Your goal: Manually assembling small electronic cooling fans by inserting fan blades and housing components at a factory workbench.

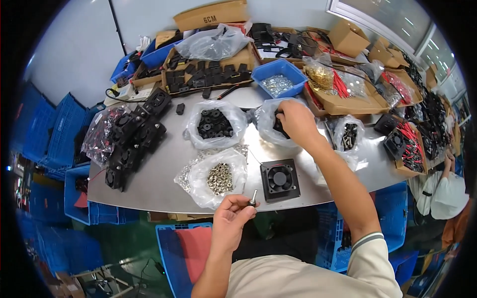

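Observation:
My left hand (234, 218) is closed at the table's front edge, pinching a metal screw (254, 196) that points upward, with a dark piece at its base. My right hand (294, 121) reaches into a clear plastic bag (268, 130) of black parts. Its fingers are bent and partly hidden, so what they grip cannot be made out. Between my arms lies a square black fan (279, 180) on the tabletop. Beside my left hand is an open bag of metal nuts (220, 179). Behind that bag stands another with black round washers (215, 124).
Stacked black fans (134, 134) stand on the left of the metal table (164, 179). A blue bin of small metal parts (279, 82) sits at the back. A bag of black screws (349, 137) lies beyond my right forearm. Blue crates (67, 126) stand left; a person (447, 193) sits far right.

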A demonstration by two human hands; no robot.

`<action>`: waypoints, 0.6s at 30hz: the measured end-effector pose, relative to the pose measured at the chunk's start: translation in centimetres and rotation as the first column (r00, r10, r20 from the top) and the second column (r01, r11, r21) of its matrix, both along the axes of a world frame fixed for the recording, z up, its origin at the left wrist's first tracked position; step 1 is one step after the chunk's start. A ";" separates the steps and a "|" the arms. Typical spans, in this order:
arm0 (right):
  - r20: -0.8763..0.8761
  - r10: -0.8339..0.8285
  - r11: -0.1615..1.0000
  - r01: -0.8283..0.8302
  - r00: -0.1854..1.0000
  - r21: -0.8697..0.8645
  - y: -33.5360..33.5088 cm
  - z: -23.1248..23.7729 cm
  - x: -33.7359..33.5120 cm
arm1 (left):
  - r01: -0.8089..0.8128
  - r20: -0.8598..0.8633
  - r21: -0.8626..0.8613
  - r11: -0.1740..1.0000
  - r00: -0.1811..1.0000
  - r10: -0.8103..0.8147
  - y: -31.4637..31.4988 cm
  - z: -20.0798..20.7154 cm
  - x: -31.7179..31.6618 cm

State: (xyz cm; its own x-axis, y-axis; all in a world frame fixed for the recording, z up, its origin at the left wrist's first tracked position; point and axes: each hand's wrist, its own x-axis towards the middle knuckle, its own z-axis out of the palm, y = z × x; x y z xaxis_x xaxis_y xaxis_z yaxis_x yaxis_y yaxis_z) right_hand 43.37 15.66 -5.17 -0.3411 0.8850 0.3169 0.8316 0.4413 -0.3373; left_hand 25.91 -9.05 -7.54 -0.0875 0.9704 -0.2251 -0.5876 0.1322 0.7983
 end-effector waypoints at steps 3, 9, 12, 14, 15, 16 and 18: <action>-0.024 -0.030 0.999 0.029 0.999 -0.023 0.6 -1.2 0.2 | -0.012 -0.006 -0.021 1.000 1.000 0.012 0.0 -0.1 0.0; -0.050 -0.114 0.991 0.110 0.992 -0.079 0.6 -0.8 0.4 | 0.054 -0.031 -0.010 0.998 0.998 -0.054 0.0 -0.5 0.6; -0.441 -0.043 0.987 -0.031 0.896 -0.159 -2.3 1.0 2.6 | 0.052 -0.030 0.011 0.999 0.998 -0.052 0.0 -0.2 0.7; -0.843 -0.113 0.901 -0.304 0.526 -0.310 -6.5 3.0 3.4 | 0.038 -0.063 0.012 0.999 0.997 -0.037 -0.2 -0.2 0.6; -0.927 -0.197 0.837 -0.438 0.319 -0.329 -8.8 3.6 3.5 | 0.038 -0.066 0.007 0.999 0.997 -0.037 -0.4 -0.2 0.5; -0.940 -0.290 0.776 -0.530 0.182 -0.342 -10.8 3.9 4.0 | 0.038 -0.074 0.019 0.999 0.997 -0.037 -0.4 -0.1 0.4; -0.885 -0.466 0.675 -0.654 -0.019 -0.341 -13.8 2.4 5.7 | 0.065 -0.081 0.030 0.997 0.995 -0.063 -0.2 0.1 1.0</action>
